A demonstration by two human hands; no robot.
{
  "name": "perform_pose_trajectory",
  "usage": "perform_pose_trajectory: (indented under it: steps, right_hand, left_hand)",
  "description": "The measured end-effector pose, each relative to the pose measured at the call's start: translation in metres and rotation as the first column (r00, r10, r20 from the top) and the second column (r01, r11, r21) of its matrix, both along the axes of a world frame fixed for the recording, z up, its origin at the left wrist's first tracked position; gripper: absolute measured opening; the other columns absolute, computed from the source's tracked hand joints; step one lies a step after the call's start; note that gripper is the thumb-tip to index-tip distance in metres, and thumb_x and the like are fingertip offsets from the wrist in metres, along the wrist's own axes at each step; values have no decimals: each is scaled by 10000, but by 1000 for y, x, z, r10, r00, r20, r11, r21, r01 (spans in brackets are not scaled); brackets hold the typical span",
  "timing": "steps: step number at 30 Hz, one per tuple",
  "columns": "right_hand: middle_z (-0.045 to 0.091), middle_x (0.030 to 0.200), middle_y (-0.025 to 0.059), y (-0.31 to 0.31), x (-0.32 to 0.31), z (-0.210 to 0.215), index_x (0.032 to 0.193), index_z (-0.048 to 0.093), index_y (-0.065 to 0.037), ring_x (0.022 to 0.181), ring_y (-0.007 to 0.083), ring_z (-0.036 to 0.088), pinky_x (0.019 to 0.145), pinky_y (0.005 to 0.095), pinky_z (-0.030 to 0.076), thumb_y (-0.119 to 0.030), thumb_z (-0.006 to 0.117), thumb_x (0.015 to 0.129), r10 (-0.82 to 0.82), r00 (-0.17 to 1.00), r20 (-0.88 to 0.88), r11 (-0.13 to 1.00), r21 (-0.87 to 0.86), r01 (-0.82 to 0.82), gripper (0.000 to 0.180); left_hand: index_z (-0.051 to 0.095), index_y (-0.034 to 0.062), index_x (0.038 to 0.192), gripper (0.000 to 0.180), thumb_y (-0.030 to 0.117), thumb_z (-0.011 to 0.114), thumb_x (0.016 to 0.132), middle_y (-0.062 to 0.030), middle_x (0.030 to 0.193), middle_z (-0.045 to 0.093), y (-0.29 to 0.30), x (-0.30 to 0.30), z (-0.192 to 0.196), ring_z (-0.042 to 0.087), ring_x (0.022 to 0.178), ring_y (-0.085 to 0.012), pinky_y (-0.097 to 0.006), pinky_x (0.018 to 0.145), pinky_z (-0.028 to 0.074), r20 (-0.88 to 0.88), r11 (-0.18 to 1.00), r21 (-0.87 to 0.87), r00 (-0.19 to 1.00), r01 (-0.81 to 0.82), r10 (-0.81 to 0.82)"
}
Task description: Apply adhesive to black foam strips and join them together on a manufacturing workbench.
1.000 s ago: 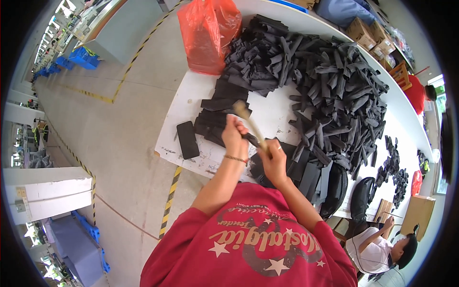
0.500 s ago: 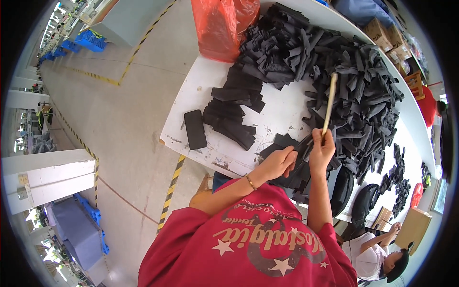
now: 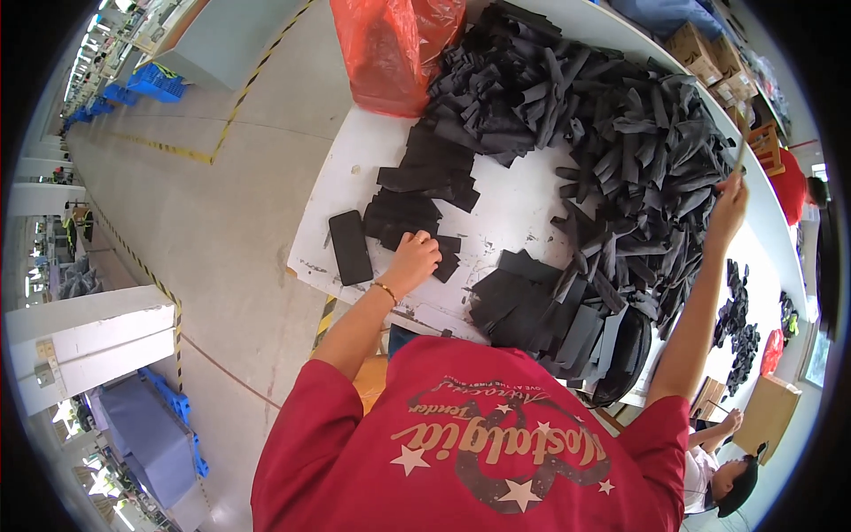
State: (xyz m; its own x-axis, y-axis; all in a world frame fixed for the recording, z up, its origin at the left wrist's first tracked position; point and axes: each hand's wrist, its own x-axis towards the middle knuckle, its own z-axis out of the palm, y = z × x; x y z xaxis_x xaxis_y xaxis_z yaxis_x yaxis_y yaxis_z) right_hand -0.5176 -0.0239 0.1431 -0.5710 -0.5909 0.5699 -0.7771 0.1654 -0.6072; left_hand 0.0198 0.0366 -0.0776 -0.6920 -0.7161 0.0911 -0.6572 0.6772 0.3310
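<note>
Left hand (image 3: 412, 259) rests curled on a stack of black foam pieces (image 3: 403, 215) on the white table (image 3: 514, 208); right hand (image 3: 727, 211) pinches a thin stick (image 3: 740, 155), its top hard to see. Red plastic bag (image 3: 394, 44) sits behind.

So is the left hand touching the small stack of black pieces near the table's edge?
Touching. The head view shows the left hand resting fingers-down on the stack of black pieces, with no white table visible between them.

Matt black foam-like strips (image 3: 417, 217) under left hand (image 3: 413, 259) fingers; glossy red plastic bag (image 3: 394, 49) beyond; white table (image 3: 519, 213) smooth, scuffed.
</note>
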Motion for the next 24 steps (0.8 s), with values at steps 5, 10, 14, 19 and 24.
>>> perform_pose_trajectory:
  steps: [5, 10, 14, 19, 24]
  right_hand:
    - [660, 914, 100, 85, 127, -69, 1128, 630, -69, 760, 197, 620, 714, 319, 497, -50, 554, 911, 520, 851, -79, 828, 291, -479, 230]
    - [600, 749, 89, 149, 204, -84, 1023, 661, -85, 694, 277, 618, 594, 364, 494, -50, 643, 817, 738, 671, 70, 558, 496, -665, 209]
    - [585, 740, 72, 156, 211, -93, 1021, 655, -101, 701, 256, 618, 587, 364, 498, -78, 650, 820, 756, 654, -16, 559, 535, -633, 203]
    - [612, 808, 94, 145, 251, -101, 1083, 623, -71, 739, 280, 629, 611, 381, 509, -85, 610, 847, 770, 633, 82, 490, 561, -667, 237]
    - [582, 691, 121, 147, 287, -133, 947, 622, 3, 635, 180, 578, 585, 325, 443, -49, 560, 876, 481, 491, 726, 547, 189, -815, 107]
  left_hand:
    - [647, 143, 742, 72, 201, 687, 752, 48, 873, 587, -15, -1, 15, 493, 989, -173, -359, 818, 367, -154, 999, -19, 988, -35, 32]
    - [671, 136, 797, 50, 186, 673, 801, 45, 891, 632, -28, -2, 48, 517, 998, -192, -368, 818, 361, -338, 972, 201, 923, -122, 186]
    - [671, 134, 789, 49, 182, 679, 794, 47, 874, 633, -30, -5, 58, 524, 991, -191, -362, 824, 363, -353, 968, 219, 915, -121, 194]
    - [669, 115, 768, 74, 185, 691, 778, 48, 840, 632, -14, -43, 82, 534, 1018, -183, -396, 909, 383, -457, 974, 224, 886, 33, 75]
    - [585, 73, 1069, 321, 137, 711, 781, -37, 1055, 576, 16, -74, 149, 481, 1157, -204, -390, 987, 402, -718, 959, 9, 665, -284, 204]
